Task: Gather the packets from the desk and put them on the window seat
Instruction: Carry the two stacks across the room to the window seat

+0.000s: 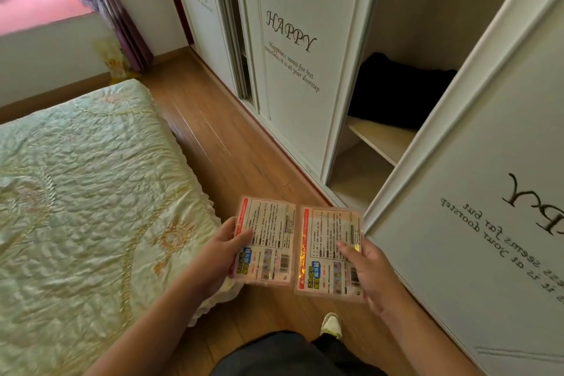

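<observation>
I hold two flat pinkish packets printed with small text and barcodes, side by side above the wooden floor. My left hand (pixel 227 249) grips the left packet (pixel 270 233) by its left edge. My right hand (pixel 370 272) grips the right packet (pixel 325 241) along its right edge, thumb on top. The window seat (pixel 36 11), a reddish ledge under the barred window, lies far off at the upper left. No desk is in view.
A bed with a pale green quilt (pixel 76 186) fills the left. White sliding wardrobe doors (pixel 293 64) line the right, one section open on shelves holding a black bundle (pixel 396 91). A strip of wooden floor (pixel 219 137) runs between them toward a purple curtain (pixel 122 27).
</observation>
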`<state>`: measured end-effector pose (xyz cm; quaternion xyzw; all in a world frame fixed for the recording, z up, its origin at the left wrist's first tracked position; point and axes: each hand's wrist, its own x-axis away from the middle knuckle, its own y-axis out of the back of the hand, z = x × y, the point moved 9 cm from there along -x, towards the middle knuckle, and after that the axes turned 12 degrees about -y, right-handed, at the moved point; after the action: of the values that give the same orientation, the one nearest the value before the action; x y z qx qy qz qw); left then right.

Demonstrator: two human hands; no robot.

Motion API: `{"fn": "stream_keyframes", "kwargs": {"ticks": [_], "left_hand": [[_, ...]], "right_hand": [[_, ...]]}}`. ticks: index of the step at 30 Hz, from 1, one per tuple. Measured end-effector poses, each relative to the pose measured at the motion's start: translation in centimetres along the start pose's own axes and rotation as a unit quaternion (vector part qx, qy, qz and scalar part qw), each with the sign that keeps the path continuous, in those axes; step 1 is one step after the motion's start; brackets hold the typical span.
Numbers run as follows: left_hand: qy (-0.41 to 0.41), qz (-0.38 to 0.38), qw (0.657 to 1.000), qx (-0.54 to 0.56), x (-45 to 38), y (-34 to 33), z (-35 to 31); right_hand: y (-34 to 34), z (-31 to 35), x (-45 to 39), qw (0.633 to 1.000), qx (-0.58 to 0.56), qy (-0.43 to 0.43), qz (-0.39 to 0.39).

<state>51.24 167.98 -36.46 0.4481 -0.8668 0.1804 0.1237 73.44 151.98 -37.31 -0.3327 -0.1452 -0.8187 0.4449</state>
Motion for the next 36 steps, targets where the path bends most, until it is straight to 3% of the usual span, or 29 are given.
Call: {"fn": "stream_keyframes", "kwargs": {"ticks": [13, 36], "left_hand": [[-0.025, -0.107, 0.994, -0.004, -8.9, -2.4, -4.7], [-0.075, -0.19, 0.974, 0.099, -25.6, 16.1, -15.5]], "right_hand": [[2.1, 12.2, -11.7, 0.995, 0.053, 0.005, 0.085], [-20.0, 29.5, -29.7, 0.968, 0.186, 0.033, 0.165]]}}
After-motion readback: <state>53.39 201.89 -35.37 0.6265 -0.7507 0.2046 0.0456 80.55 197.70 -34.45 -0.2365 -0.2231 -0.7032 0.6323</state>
